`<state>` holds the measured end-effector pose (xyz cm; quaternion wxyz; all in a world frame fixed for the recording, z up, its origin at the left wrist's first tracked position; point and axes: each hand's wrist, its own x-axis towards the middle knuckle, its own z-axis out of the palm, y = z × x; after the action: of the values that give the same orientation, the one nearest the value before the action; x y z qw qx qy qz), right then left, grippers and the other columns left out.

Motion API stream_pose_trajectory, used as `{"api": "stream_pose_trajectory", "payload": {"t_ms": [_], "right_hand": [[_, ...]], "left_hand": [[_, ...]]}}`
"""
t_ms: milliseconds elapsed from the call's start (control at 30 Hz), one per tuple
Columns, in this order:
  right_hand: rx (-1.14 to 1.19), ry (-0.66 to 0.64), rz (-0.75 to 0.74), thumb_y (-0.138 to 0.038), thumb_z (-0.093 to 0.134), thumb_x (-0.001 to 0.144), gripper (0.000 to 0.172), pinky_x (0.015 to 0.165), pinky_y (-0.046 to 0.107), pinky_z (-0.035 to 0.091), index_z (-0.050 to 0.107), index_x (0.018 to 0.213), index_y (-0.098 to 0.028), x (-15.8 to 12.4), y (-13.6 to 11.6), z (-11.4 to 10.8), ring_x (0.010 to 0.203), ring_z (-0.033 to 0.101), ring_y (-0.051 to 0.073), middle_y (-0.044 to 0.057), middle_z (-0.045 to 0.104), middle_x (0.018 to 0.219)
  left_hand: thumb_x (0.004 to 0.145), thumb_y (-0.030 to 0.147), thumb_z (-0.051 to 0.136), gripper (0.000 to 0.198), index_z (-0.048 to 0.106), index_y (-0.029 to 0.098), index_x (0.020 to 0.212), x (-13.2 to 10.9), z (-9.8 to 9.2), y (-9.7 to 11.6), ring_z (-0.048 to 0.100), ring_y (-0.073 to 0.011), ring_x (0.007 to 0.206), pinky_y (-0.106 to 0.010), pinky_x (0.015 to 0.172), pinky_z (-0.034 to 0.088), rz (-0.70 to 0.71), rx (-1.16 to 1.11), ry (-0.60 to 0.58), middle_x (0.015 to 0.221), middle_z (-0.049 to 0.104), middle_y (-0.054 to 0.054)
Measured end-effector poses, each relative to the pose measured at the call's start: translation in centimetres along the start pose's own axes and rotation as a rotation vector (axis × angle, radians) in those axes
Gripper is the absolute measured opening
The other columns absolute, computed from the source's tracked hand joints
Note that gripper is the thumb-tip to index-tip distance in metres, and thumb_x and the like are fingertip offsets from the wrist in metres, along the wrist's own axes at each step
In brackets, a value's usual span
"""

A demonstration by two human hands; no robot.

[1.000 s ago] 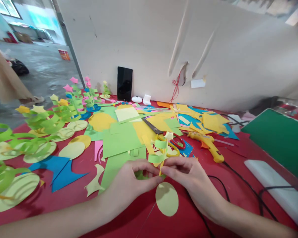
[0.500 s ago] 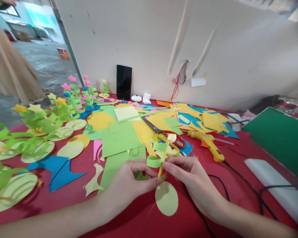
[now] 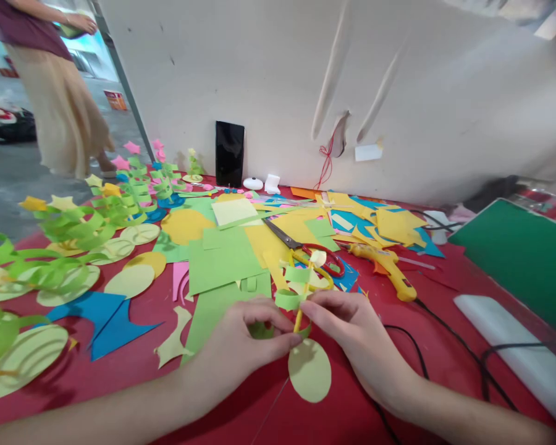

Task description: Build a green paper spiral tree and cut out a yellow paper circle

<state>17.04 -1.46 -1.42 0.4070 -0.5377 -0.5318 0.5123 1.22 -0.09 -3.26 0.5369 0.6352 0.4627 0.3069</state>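
Lower centre: left hand point(image 3: 258, 332) pinching green strip point(image 3: 287, 301), right hand point(image 3: 346, 326) pinching yellow stem point(image 3: 298, 320) | Step: we're apparently attaching strip to stem | Next: probably calling for steady pressing

The stalk point(image 3: 298, 320) is yellow, its curls point(image 3: 287, 300) light green. At its six o'clock, the disc point(image 3: 310, 372) is pale yellow.
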Motion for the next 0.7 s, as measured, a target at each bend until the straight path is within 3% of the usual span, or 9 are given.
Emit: {"api": "stream_pose_trajectory", "payload": {"t_ms": [233,467,567,633,700], "right_hand": [[-0.013,0.008,0.001,-0.034,0.062,0.070,0.018,0.051,0.020,0.038,0.064,0.063,-0.018,0.2,-0.1,0.1,0.057,0.047,0.010,0.000,0.057,0.060],[-0.141,0.017,-0.002,-0.036,0.061,0.070,0.019,0.051,0.020,0.039,0.062,0.068,-0.017,-0.4,-0.4,-0.8,0.057,0.050,0.011,0.000,0.058,0.062],[-0.352,0.017,-0.061,-0.038,0.056,0.075,0.022,0.049,0.020,0.041,0.060,0.069,-0.018,-0.9,-0.6,-3.2,0.055,0.051,0.011,-0.001,0.057,0.060],[-0.617,0.025,-0.173,-0.038,0.049,0.080,0.022,0.060,0.022,0.046,0.061,0.073,-0.020,-0.8,-0.3,-5.9,0.067,0.057,0.014,0.000,0.062,0.071],[-0.905,0.133,-0.231,-0.036,0.048,0.080,0.020,0.072,0.028,0.047,0.061,0.084,-0.023,-0.4,0.5,-9.1,0.082,0.057,0.018,0.002,0.062,0.088]], "left_hand": [[0.068,0.030,0.064,0.016,0.063,0.017,0.058,0.1,0.2,0.1,0.047,-0.0110,0.053,-0.021,0.050,0.034,-0.012,-0.041,0.001,0.056,0.055,0.002],[0.067,0.033,0.063,0.020,0.061,0.016,0.057,0.1,0.1,-0.2,0.047,-0.0116,0.055,-0.021,0.052,0.035,-0.024,-0.018,0.029,0.057,0.055,0.002],[0.068,0.035,0.063,0.021,0.060,0.017,0.058,0.1,0.1,-0.2,0.050,-0.0128,0.057,-0.021,0.053,0.036,-0.024,-0.014,0.025,0.060,0.057,0.001],[0.067,0.036,0.063,0.021,0.060,0.017,0.058,0.0,0.0,-0.1,0.050,-0.0131,0.056,-0.021,0.051,0.036,-0.039,0.007,0.028,0.060,0.058,0.001],[0.067,0.036,0.063,0.021,0.060,0.017,0.058,0.1,0.0,0.0,0.049,-0.0130,0.055,-0.021,0.050,0.035,-0.053,0.031,0.029,0.059,0.057,0.001]]}}
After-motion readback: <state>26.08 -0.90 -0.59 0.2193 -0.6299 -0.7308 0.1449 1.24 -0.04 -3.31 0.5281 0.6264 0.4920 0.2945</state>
